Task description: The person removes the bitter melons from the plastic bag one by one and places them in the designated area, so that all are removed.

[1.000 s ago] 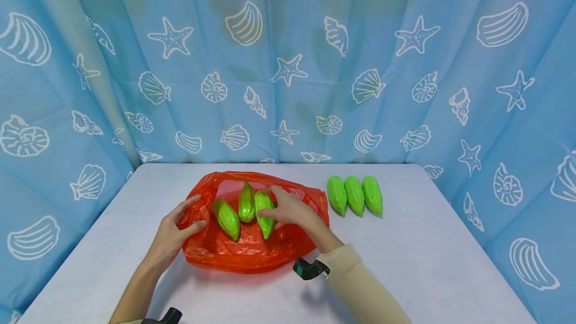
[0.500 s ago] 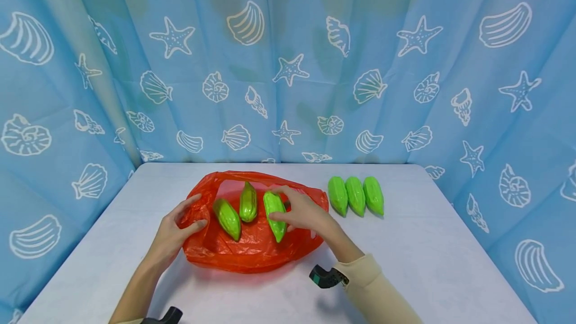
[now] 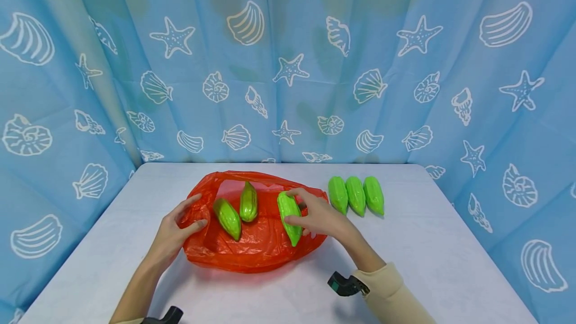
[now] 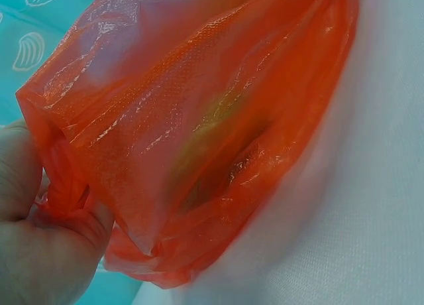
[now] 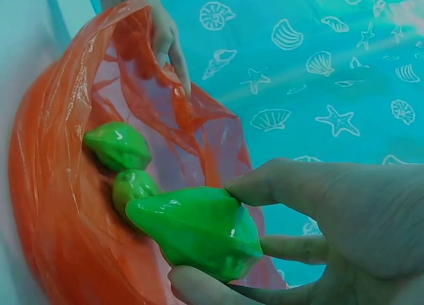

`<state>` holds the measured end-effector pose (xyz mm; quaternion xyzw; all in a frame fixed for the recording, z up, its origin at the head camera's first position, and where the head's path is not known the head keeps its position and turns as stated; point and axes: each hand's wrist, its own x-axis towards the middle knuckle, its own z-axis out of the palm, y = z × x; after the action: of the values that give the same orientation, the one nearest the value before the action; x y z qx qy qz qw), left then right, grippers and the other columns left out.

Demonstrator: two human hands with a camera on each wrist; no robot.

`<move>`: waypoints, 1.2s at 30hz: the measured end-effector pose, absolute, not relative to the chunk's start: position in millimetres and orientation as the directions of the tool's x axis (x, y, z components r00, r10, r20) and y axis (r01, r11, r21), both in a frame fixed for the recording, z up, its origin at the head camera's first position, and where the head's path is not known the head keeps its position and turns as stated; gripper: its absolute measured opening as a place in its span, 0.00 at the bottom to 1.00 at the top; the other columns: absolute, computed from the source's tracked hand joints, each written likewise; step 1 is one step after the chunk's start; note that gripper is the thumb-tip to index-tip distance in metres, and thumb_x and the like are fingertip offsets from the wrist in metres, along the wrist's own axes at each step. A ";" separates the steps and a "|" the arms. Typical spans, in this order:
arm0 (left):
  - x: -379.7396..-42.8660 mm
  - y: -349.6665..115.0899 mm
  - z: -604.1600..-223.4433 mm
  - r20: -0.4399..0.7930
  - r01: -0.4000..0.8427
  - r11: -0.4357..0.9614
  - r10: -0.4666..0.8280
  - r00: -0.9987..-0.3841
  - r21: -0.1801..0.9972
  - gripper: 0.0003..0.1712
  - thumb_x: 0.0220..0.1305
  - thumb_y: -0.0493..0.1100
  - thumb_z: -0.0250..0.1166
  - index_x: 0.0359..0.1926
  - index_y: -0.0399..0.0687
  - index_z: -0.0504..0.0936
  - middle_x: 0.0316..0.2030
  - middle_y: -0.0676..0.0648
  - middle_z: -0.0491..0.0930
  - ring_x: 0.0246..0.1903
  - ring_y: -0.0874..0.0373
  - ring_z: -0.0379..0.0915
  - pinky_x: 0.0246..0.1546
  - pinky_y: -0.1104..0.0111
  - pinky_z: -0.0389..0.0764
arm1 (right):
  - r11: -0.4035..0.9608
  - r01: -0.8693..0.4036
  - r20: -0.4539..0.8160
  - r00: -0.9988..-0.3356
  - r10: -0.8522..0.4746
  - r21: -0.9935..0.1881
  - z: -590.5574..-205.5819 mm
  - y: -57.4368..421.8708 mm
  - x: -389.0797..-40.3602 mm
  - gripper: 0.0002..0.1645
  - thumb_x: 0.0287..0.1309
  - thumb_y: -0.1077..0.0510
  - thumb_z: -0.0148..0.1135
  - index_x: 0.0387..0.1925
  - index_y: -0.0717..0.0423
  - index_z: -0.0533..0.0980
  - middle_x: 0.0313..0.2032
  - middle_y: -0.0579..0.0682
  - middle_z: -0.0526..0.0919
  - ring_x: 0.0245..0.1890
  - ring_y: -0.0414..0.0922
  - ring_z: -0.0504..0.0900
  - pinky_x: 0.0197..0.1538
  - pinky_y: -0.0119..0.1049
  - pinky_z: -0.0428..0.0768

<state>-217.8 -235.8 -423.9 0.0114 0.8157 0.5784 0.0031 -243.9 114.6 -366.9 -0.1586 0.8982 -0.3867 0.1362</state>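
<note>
As left hand [image 3: 172, 230] holds red bag [image 3: 252, 262], right hand [image 3: 318, 218] pinches fruit [image 5: 199, 227], glossy, green, ridged

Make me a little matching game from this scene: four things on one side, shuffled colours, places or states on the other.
1. left hand
2. right hand
3. row of three green fruits
4. curtain

A. blue with white sea shapes
B. holding a single green fruit
C. lying on the table
D. gripping the red bag

Pairs: 1-D, 2-B, 3-C, 4-A
</note>
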 end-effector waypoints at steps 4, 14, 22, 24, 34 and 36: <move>-218.1 -235.5 -424.2 0.011 0.018 0.330 0.023 -1.000 0.944 0.42 0.63 0.48 0.67 0.74 0.59 0.58 0.72 0.41 0.60 0.66 0.41 0.64 0.48 0.66 0.85 | 0.649 -0.195 -0.099 -0.917 -0.387 -0.735 -368.5 122.9 -242.3 0.40 0.56 0.47 0.70 0.68 0.43 0.64 0.51 0.56 0.77 0.25 0.51 0.84 0.33 0.35 0.85; -218.8 -235.5 -426.2 0.007 0.014 0.322 0.024 -1.000 0.947 0.41 0.63 0.48 0.67 0.74 0.58 0.59 0.72 0.40 0.60 0.65 0.40 0.65 0.48 0.66 0.85 | 0.643 -0.207 -0.078 -0.920 -0.385 -0.737 -360.6 146.3 -233.9 0.40 0.57 0.48 0.69 0.68 0.46 0.64 0.54 0.57 0.77 0.47 0.49 0.80 0.35 0.36 0.86; -219.9 -234.8 -427.2 0.002 0.008 0.328 0.018 -1.000 0.945 0.42 0.63 0.48 0.67 0.74 0.58 0.59 0.72 0.40 0.61 0.66 0.40 0.65 0.48 0.65 0.85 | 0.624 -0.242 -0.040 -0.915 -0.402 -0.743 -360.4 165.7 -233.1 0.40 0.58 0.48 0.68 0.69 0.49 0.63 0.50 0.59 0.78 0.41 0.47 0.80 0.33 0.36 0.85; -220.1 -234.5 -427.4 0.000 0.005 0.330 0.016 -1.000 0.944 0.42 0.63 0.48 0.68 0.74 0.58 0.59 0.72 0.40 0.61 0.66 0.40 0.65 0.48 0.65 0.85 | 0.610 -0.227 -0.054 -0.912 -0.406 -0.760 -359.5 170.5 -232.3 0.40 0.58 0.48 0.68 0.69 0.49 0.62 0.50 0.61 0.78 0.39 0.46 0.82 0.34 0.37 0.86; -220.8 -234.9 -428.7 -0.001 0.005 0.328 0.018 -1.000 0.945 0.42 0.63 0.48 0.68 0.74 0.58 0.59 0.72 0.40 0.61 0.66 0.40 0.65 0.48 0.65 0.85 | 0.606 -0.217 -0.050 -0.919 -0.392 -0.765 -357.8 193.2 -230.7 0.40 0.58 0.48 0.68 0.69 0.49 0.62 0.53 0.64 0.77 0.43 0.50 0.84 0.33 0.37 0.87; -220.8 -235.2 -428.9 -0.002 0.003 0.329 0.017 -1.000 0.944 0.42 0.62 0.48 0.68 0.74 0.59 0.59 0.72 0.40 0.60 0.66 0.40 0.65 0.48 0.65 0.85 | 0.603 -0.207 -0.053 -0.922 -0.385 -0.770 -359.3 197.7 -231.6 0.41 0.58 0.48 0.68 0.69 0.49 0.62 0.53 0.64 0.77 0.43 0.49 0.84 0.33 0.37 0.87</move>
<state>-220.8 -235.2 -428.9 0.0064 0.8151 0.5793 0.0060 -231.6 197.7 -359.3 -0.1665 0.8889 -0.4130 0.1073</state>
